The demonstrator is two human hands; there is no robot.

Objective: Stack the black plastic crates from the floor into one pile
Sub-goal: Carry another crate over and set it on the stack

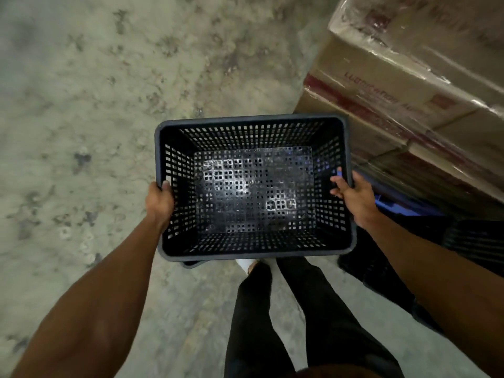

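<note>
A black perforated plastic crate is held level in front of me, opening up and empty, above the concrete floor. My left hand grips its left rim, thumb over the edge. My right hand holds the right rim with fingers curled inside. A sliver of another black rim shows just under the crate's near left corner. More black crates lie low at the right, behind my right forearm.
Shrink-wrapped cardboard boxes are stacked at the upper right, close to the crate's far right corner. A blue pallet shows under them. Stained concrete floor spreads to the left. My legs in dark trousers are below.
</note>
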